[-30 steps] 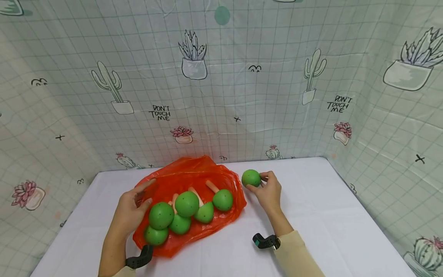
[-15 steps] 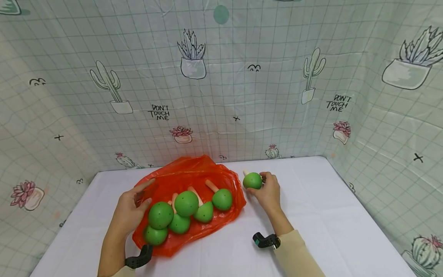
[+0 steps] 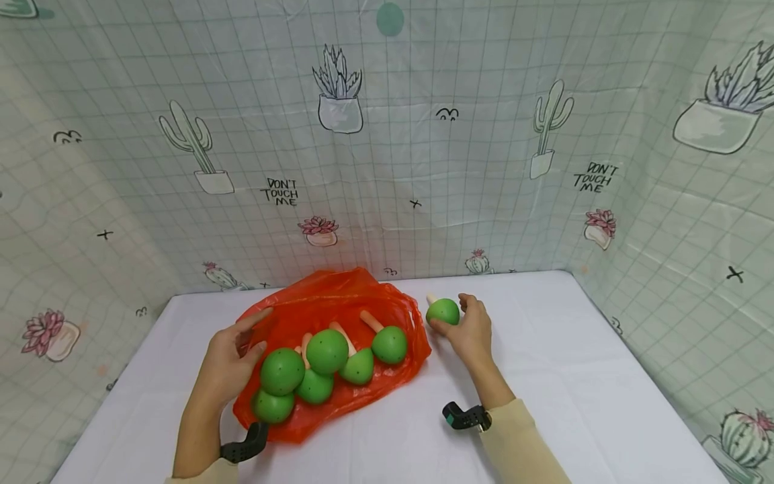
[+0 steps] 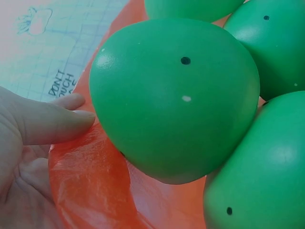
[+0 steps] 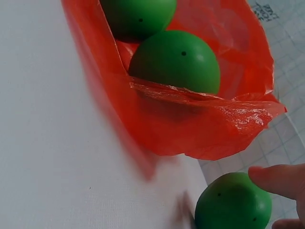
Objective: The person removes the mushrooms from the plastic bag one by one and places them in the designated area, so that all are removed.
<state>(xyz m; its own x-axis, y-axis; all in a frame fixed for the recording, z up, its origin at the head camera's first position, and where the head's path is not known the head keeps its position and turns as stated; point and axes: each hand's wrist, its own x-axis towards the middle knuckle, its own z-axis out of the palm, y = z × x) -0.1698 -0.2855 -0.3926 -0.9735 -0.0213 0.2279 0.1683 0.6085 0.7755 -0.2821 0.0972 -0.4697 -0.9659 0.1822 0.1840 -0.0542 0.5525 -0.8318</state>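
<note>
At the back right of the table, my right hand (image 3: 476,336) pinches a green-capped toy mushroom (image 3: 443,310) between thumb and fingers. Its pale stem (image 3: 431,298) points away from me, just beyond the bag's right edge. In the right wrist view the thumb (image 5: 276,179) lies against the green cap (image 5: 232,202). A red plastic bag (image 3: 290,312) lies wide open to the left, with several more green mushrooms (image 3: 327,351) on it. My left hand (image 3: 225,366) rests at the bag's left edge, fingers loosely extended, its thumb (image 4: 57,125) beside the nearest cap (image 4: 174,100).
A white cloth covers the table (image 3: 574,376). Behind and at both sides hangs a gridded curtain (image 3: 387,154) printed with potted plants. Black camera mounts sit on the left wrist (image 3: 246,445) and right wrist (image 3: 464,417).
The mushroom in my right hand has turned, so its stem now shows behind the cap, and it has shifted slightly right. My left hand and the bag stay put.
</note>
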